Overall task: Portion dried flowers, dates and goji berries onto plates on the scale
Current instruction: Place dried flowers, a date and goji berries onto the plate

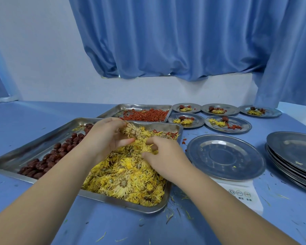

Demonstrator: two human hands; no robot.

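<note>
Above the blue table (113, 227), left hand (106, 137) grips a dried flower (131, 131), right hand (163, 156) pinches yellow petals (149, 148).

The dried flowers (127, 175) are bright yellow, with paler straw petals and brownish centres. The dates (48, 161) are glossy dark red-brown, and the goji berries (147, 114) are orange-red. The flower tray (21, 152), the plate on the scale (225, 156) and the plate stack (293, 156) are silvery grey steel, and that plate shows concentric rings. The scale (240, 191) is white with grey symbols. The surface (113, 227) and the curtain (166, 41) are blue.

Left hand (107, 137) with fingers curled in a grip, right hand (163, 156) just beside it, fingertips pinching
</note>
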